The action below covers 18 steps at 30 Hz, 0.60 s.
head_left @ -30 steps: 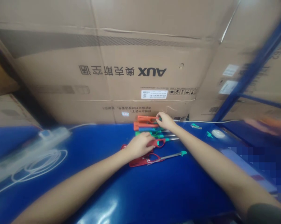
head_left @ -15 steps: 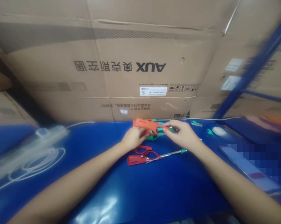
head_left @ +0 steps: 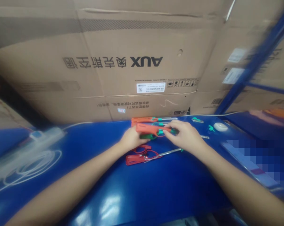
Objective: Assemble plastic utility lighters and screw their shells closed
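Note:
An orange stick lighter (head_left: 149, 127) with a green trigger is held level between both hands. My left hand (head_left: 130, 138) is closed around its handle end. At the front end, my right hand (head_left: 184, 133) pinches the orange body, hiding the tip. Behind it lies another orange lighter (head_left: 142, 120) with a metal tube. A green piece (head_left: 148, 137) shows just below the held lighter. Nearer to me, an opened red lighter half (head_left: 133, 159) lies with its metal tube (head_left: 169, 152) pointing right. Another red shell piece (head_left: 143, 148) lies beside it.
Small green parts (head_left: 211, 128) and a white round object (head_left: 220, 126) are at the right. A white power strip (head_left: 49, 135) and coiled cable (head_left: 38, 164) are on the left. A cardboard wall (head_left: 123, 91) stands behind the blue table (head_left: 142, 194). Another person's arm (head_left: 265, 116) shows far right.
The held orange lighter has come slightly down and toward me, uncovering the orange lighter behind it. Both hands keep their hold. The view has shifted a little.

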Tool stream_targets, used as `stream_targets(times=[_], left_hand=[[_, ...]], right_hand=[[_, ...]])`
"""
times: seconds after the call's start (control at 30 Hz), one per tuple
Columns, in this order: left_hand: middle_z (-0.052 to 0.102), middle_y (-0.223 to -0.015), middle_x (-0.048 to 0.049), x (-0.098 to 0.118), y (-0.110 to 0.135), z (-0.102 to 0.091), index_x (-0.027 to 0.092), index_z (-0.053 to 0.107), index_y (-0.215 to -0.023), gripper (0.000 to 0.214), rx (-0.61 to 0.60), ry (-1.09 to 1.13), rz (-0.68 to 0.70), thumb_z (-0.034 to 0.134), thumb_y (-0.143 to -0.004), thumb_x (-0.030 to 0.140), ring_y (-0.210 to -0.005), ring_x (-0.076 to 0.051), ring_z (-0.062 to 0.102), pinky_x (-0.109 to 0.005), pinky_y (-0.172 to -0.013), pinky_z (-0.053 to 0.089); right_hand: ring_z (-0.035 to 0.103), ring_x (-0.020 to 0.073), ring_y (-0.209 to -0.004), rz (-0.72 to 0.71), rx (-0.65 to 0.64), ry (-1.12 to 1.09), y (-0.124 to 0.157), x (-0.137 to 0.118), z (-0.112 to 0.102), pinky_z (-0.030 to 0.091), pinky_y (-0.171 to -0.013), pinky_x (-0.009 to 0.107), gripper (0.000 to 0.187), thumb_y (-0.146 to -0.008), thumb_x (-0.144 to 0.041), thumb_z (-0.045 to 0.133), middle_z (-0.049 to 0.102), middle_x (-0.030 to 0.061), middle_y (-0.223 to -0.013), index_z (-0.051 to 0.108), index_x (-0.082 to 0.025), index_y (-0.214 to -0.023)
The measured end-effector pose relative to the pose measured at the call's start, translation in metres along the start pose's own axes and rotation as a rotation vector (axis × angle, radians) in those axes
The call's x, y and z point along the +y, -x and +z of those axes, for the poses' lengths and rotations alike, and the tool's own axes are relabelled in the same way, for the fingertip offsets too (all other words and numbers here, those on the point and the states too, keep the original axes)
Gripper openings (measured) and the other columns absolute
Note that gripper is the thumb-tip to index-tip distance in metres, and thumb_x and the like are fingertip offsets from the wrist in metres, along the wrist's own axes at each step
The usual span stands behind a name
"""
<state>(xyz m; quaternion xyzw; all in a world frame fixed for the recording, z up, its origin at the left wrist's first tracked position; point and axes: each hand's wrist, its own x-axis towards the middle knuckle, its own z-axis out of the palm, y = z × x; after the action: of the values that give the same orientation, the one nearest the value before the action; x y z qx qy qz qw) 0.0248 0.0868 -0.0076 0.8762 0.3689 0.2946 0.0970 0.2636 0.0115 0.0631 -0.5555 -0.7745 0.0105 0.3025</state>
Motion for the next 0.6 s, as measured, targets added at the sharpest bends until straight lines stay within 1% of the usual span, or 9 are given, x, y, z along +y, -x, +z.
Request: stream_targets(times=[0.07, 0.17, 0.4, 0.5, 0.6], left_hand=[[0.074, -0.120, -0.0074, -0.001, 0.000, 0.001, 0.024, 0.071, -0.120, 0.043, -0.012, 0.014, -0.018, 0.080, -0.079, 0.035, -0.111, -0.031, 0.069, -0.047, -0.094, 0.058], [0.073, -0.122, -0.0050, -0.002, 0.000, 0.001, 0.025, 0.072, -0.118, 0.037, -0.038, 0.054, -0.010, 0.078, -0.083, 0.032, -0.115, -0.028, 0.068, -0.046, -0.100, 0.055], [0.069, -0.132, -0.0059, -0.004, -0.001, 0.002, 0.025, 0.069, -0.123, 0.037, -0.068, 0.177, 0.028, 0.073, -0.087, 0.032, -0.127, -0.029, 0.061, -0.050, -0.109, 0.048], [0.069, -0.132, -0.0045, -0.007, -0.006, 0.000, 0.025, 0.068, -0.125, 0.038, -0.106, 0.269, 0.058, 0.072, -0.088, 0.034, -0.124, -0.026, 0.064, -0.046, -0.109, 0.049], [0.070, -0.131, -0.0060, -0.009, -0.009, -0.006, 0.023, 0.064, -0.132, 0.046, -0.133, 0.342, 0.071, 0.072, -0.089, 0.038, -0.118, -0.024, 0.068, -0.041, -0.103, 0.054]], right_hand=[[0.068, 0.0212, -0.081, 0.010, -0.008, 0.012, 0.000, -0.001, 0.000, 0.046, -0.068, 0.031, 0.013, -0.083, -0.031, 0.061, 0.073, 0.0022, -0.089, 0.071, -0.023, -0.083], [0.068, 0.0211, -0.082, 0.022, -0.026, 0.022, 0.000, -0.002, 0.000, 0.047, -0.070, 0.031, 0.015, -0.084, -0.032, 0.060, 0.073, 0.0022, -0.090, 0.072, -0.023, -0.083], [0.068, 0.0215, -0.082, 0.057, -0.068, 0.039, -0.001, -0.003, 0.000, 0.046, -0.070, 0.032, 0.019, -0.085, -0.035, 0.058, 0.073, 0.0024, -0.090, 0.072, -0.024, -0.082], [0.066, 0.0216, -0.081, 0.076, -0.084, 0.001, -0.003, 0.001, 0.000, 0.046, -0.070, 0.032, 0.018, -0.084, -0.035, 0.059, 0.074, 0.0027, -0.090, 0.072, -0.023, -0.083], [0.063, 0.0202, -0.073, 0.113, -0.122, -0.090, -0.006, 0.008, -0.001, 0.043, -0.065, 0.031, 0.016, -0.080, -0.034, 0.062, 0.073, 0.0022, -0.082, 0.072, -0.023, -0.082]])
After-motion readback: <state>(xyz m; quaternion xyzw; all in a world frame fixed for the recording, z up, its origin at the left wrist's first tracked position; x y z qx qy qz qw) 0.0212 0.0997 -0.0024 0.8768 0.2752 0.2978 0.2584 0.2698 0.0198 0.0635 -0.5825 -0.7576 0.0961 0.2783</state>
